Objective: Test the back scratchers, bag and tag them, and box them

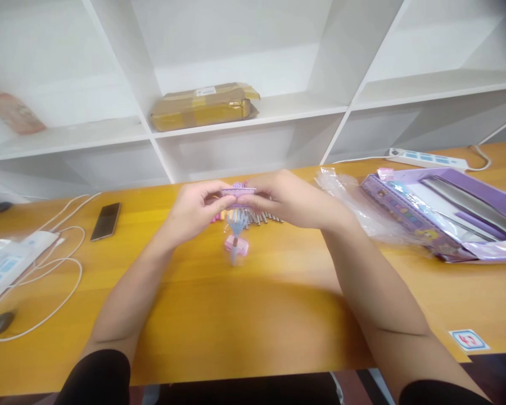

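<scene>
Purple piece (238, 192) sits right between left hand (196, 207) and right hand (280, 197); long axis runs crosswise, hand to hand, so neither is nearer; both touch it. Each hand is closed to a narrow pinch, thumb on the near side, fingers behind; left has one end, right the other; can't tell what the piece is, too blurred. Looks held above the worktop (236, 320), contact underneath not visible. Just nearer the body than the thumbs: pale blue fan-shaped thing (237, 221), blurred; pink packet (241, 246) below that; silver-tipped sticks (263, 217) just under right hand's fingers; clear bag (349, 205) to right hand's right, purple box (442, 242) further out; phone (106, 221) well left of left hand.
</scene>
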The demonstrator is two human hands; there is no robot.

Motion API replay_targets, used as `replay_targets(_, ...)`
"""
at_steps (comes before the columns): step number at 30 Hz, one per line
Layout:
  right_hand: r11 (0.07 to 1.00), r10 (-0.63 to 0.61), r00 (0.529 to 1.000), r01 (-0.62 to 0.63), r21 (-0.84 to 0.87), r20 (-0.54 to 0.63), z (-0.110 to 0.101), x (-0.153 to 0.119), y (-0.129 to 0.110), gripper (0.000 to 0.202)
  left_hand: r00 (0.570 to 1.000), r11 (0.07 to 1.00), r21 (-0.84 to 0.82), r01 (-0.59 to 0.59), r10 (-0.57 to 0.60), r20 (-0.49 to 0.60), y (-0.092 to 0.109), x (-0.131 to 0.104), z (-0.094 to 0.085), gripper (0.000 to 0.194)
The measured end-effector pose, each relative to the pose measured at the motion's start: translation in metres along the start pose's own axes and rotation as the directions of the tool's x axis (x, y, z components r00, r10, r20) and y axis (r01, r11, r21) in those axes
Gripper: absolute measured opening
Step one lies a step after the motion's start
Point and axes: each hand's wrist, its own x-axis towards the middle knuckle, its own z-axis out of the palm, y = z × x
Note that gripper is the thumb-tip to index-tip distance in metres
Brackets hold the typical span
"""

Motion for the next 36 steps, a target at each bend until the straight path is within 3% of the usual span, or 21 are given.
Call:
replay_targets(7,1.0,-0.005,1.0,0.005,-0.018,-0.013,0.001,0.001,0.001,0.05,0.999,1.0,0.002,0.023,-0.024,0.023,0.006,-0.002,-0.001,0.025)
replay_targets(13,0.999,-0.027,0.994,0.029,0.014,-0.11,0.005,0.004,0.006,0.051,0.998,0.997,0.06,-0.055,0.054,0.016,0.016,-0.007,0.0,0.023)
replay_targets(18,0.995,-0.023,0.998,0.029,0.101,-0.054,0.006,0.003,0.005,0.043,0.992,0.987,0.094,-0.128,0.128,0.0,0.018,-0.009,0.001,0.027)
replay_targets(22,0.987,-0.012,0.998,0.022,0.162,-0.062,0.006,0.003,0.004,0.047,0.991,0.985,0.104,-0.135,0.135,0.01,0.02,-0.01,0.002,0.027)
replay_targets(30,0.998,-0.052,0.993,0.055,0.024,-0.107,0.005,0.004,0.004,0.056,0.986,0.972,0.17,-0.162,0.165,-0.005,0.02,-0.008,0.001,0.017)
replay_targets(36,0.999,-0.044,0.99,0.044,-0.005,-0.136,0.006,0.005,0.004,0.05,0.992,0.988,0.086,-0.126,0.126,0.012,0.022,-0.009,0.001,0.023)
